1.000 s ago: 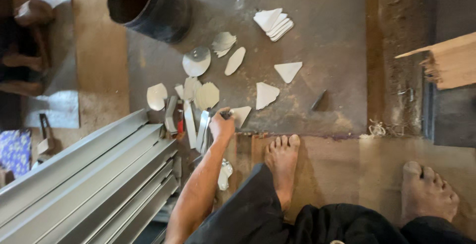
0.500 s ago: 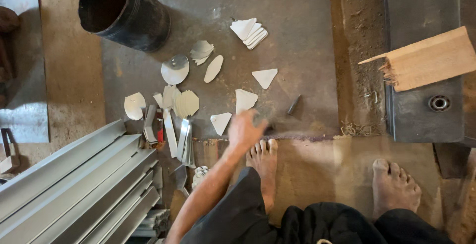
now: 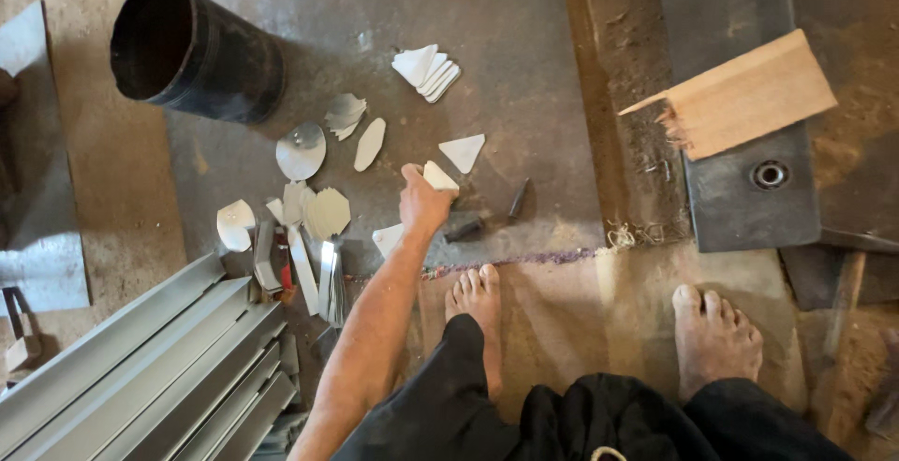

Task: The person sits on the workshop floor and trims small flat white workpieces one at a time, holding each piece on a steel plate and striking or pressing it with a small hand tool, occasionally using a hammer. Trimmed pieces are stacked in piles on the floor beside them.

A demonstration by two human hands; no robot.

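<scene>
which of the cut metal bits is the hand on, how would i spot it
Start at the big black cylinder lying on its side at the upper left of the dark floor plate. Move down and right past the loose pale offcuts to the left hand above the bare foot. The piece is the pale triangular one at its fingertips; the similar triangle just beyond lies untouched.

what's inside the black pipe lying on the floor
The black pipe lies on its side, open end toward the camera. Only its dark inner wall shows near the mouth; deeper in it is shadow, so any contents cannot be seen.
</scene>
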